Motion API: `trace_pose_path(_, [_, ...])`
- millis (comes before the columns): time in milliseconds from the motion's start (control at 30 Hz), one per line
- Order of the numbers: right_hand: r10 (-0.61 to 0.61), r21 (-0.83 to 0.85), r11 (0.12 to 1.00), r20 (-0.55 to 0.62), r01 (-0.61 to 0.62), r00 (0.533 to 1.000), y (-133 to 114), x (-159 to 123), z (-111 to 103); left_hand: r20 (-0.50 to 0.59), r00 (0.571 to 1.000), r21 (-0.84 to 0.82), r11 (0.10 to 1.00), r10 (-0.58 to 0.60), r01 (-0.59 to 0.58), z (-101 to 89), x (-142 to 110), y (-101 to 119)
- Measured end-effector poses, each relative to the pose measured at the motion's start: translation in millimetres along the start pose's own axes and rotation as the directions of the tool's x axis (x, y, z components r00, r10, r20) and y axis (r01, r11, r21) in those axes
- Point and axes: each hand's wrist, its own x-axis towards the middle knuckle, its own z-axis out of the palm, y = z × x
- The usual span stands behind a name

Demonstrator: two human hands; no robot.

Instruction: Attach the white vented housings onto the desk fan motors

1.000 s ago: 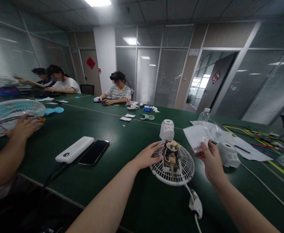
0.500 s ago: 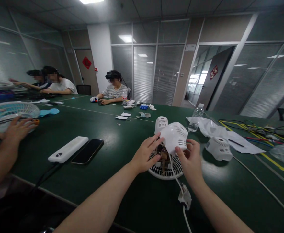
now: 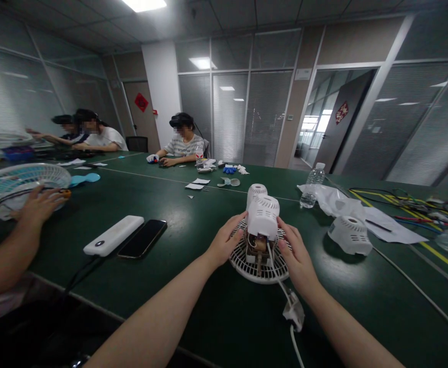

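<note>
Between my two hands is a white plastic fan motor cover (image 3: 262,217), sitting upright over the exposed motor (image 3: 261,250). My left hand (image 3: 226,240) grips the cover's left side, and my right hand (image 3: 295,250) grips its right side. Beneath them a round white fan grille (image 3: 242,263) lies flat on the table. A white cord (image 3: 275,271) hangs from the motor toward me, with a plastic-wrapped bundle (image 3: 294,311) on it. Just behind the held cover stands another white vented cover (image 3: 255,193). Where my fingertips meet the plastic is partly hidden.
A similar white cover (image 3: 349,235) rests at the right, near a water bottle (image 3: 313,185) and a pen on paper (image 3: 394,227). To the left lie a phone (image 3: 143,238) and a white power bank (image 3: 113,235). A co-worker's hand (image 3: 42,207) touches a large fan grille (image 3: 20,176).
The cover in my hands has turned from a tilted pose to upright and moved down over the motor. The view has shifted slightly.
</note>
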Motion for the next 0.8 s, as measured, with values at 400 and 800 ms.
trace_pose_path(400, [-0.009,0.024,1.0,0.033,0.008,0.999,7.1,-3.9,-0.6,0.059,0.991,-0.134,0.982,-0.123,0.13,3.5,-0.5,-1.1])
trace_pose_path(800, [0.081,0.177,0.978,0.157,-0.108,0.984,26.8,-2.0,-1.3,0.108,0.977,-0.168,0.965,-0.185,0.201,4.8,0.8,-16.0])
